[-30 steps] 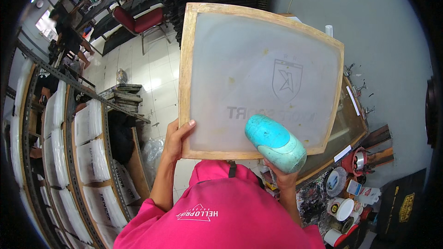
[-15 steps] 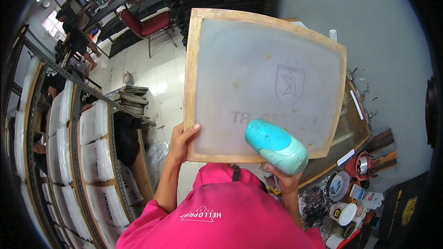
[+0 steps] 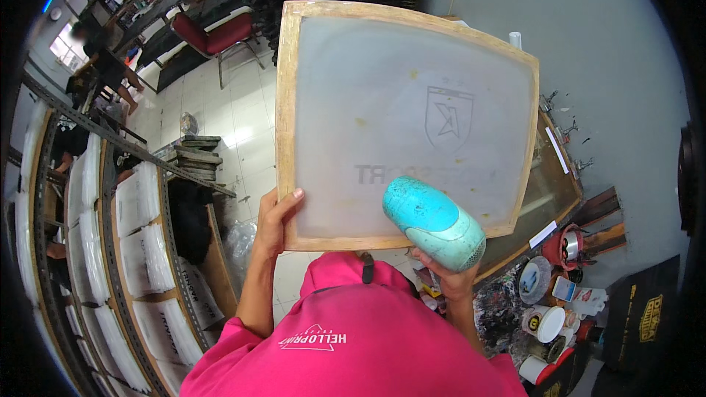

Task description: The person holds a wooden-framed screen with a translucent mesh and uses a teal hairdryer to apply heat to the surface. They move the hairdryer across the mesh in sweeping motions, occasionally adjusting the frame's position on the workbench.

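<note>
A wooden-framed printing screen (image 3: 346, 117) with pale grey mesh stands tilted up before me. Its mesh bears a faint shield emblem and mirrored lettering. My left hand (image 3: 278, 217) grips the frame's lower left corner, thumb on the front face. In my right hand (image 3: 447, 276) is a turquoise hair dryer (image 3: 434, 222), held in front of the lower right part of the mesh with its nozzle towards the upper left. The dryer's body hides some of the lettering and most of its own handle.
Shelves with plastic-wrapped white stacks (image 3: 143, 265) rise on the left. A red chair (image 3: 217, 35) and a person (image 3: 110, 59) are farther back. On the right, a wooden-edged table (image 3: 548, 206) stands by the grey wall, near a cluttered surface with tubs (image 3: 548, 320) and a red pot (image 3: 565, 246).
The screen, both hands and the dryer sit slightly farther left and higher in the picture, as does the background. The dryer stays over the lower right mesh, and both grips are unchanged.
</note>
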A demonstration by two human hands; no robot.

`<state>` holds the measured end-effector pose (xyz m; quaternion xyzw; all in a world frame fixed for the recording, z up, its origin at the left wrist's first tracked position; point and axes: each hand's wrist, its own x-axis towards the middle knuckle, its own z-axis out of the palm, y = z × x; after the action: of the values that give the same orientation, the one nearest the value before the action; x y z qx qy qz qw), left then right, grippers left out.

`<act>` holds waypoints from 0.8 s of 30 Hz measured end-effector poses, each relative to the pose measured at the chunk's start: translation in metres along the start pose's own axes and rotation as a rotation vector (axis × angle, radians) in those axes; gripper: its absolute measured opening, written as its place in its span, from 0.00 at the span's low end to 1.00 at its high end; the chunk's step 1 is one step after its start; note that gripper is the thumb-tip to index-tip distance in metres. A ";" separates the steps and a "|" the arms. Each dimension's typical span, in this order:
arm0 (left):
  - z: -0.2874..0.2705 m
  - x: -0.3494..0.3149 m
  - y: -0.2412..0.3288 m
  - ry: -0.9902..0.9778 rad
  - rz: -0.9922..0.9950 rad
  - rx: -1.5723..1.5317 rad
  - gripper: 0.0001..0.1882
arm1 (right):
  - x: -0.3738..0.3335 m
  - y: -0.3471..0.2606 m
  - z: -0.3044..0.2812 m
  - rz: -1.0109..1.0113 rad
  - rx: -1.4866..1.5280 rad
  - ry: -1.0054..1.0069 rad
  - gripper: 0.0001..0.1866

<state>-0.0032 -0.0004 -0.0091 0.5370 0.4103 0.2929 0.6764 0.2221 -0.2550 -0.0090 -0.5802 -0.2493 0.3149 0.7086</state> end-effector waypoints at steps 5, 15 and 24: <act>0.005 -0.005 0.006 0.006 0.013 0.002 0.26 | -0.005 0.002 -0.008 0.025 -0.045 -0.019 0.35; 0.004 -0.006 0.001 0.045 -0.011 -0.021 0.21 | -0.012 0.011 -0.017 -0.093 -0.169 -0.005 0.32; -0.004 0.002 -0.014 0.045 0.012 -0.021 0.21 | -0.015 -0.003 -0.033 -0.067 0.040 0.253 0.30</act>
<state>-0.0061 -0.0005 -0.0230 0.5254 0.4191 0.3132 0.6709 0.2360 -0.2881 -0.0130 -0.5923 -0.1708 0.2201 0.7560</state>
